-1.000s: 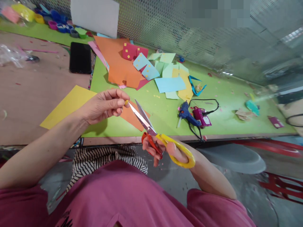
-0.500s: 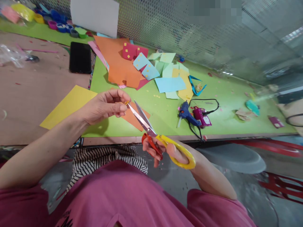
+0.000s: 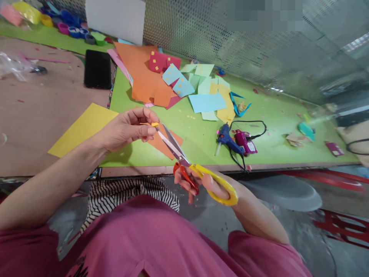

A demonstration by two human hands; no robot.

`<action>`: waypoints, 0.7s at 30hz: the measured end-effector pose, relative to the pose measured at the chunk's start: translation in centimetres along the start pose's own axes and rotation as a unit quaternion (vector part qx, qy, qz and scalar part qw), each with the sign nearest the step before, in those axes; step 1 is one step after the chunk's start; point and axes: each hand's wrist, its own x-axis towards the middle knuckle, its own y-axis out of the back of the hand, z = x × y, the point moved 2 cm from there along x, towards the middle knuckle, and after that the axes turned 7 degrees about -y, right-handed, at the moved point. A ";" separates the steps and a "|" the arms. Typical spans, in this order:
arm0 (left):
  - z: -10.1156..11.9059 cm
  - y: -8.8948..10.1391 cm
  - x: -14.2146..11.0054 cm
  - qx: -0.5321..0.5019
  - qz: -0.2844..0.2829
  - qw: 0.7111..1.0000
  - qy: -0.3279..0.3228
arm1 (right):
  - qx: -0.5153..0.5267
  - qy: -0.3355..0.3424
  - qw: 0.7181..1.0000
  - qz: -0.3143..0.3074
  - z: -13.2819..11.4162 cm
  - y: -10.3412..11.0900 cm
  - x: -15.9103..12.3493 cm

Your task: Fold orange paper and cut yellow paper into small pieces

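My left hand [image 3: 127, 129] is closed in a pinch on a tiny strip of yellow paper [image 3: 154, 124], held above the green mat. My right hand [image 3: 208, 184] grips scissors [image 3: 190, 165] with one orange and one yellow handle loop. The blades are slightly apart and their tips reach the yellow strip at my left fingertips. An orange paper piece [image 3: 161, 143] lies on the mat right under the blades. A yellow sheet [image 3: 82, 129] lies beneath my left wrist.
A green mat [image 3: 268, 127] covers the table. On it lie a pile of coloured paper pieces [image 3: 178, 86], a blue glue gun [image 3: 227, 139] with a pink device [image 3: 244, 141] and a black cord. A black phone [image 3: 98, 69] rests at the left. A perforated metal wall stands behind.
The scissor blades have shifted slightly against the yellow strip and the strip's end now shows flatter at my fingertips. Both hands stay in nearly the same place.
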 end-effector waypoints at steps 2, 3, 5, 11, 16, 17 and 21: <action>0.0 0.0 0.0 -0.007 -0.006 1.000 -0.011 | 0.001 -0.006 1.000 -0.009 -0.2 0.0 0.0; 0.0 0.0 0.0 -0.008 -0.009 1.000 -0.019 | 0.003 -0.009 1.000 -0.013 -0.3 0.0 0.0; 0.0 0.0 -0.1 -0.001 -0.008 1.000 -0.030 | 0.005 -0.008 1.000 -0.019 -0.6 -0.1 0.0; -0.1 -0.1 0.0 0.014 0.010 1.000 -0.026 | 0.009 -0.006 1.000 -0.022 -0.7 -0.1 0.0; -0.2 -0.1 0.1 0.024 0.021 0.999 -0.010 | 0.006 -0.016 1.000 -0.025 -0.5 0.0 -0.2; -0.2 -0.1 0.1 0.027 0.022 0.999 -0.008 | 0.007 -0.021 0.999 -0.024 -0.5 0.0 -0.2; -0.3 0.1 0.2 0.040 0.019 0.999 -0.015 | 0.009 -0.027 0.999 -0.018 -0.8 -0.3 -0.2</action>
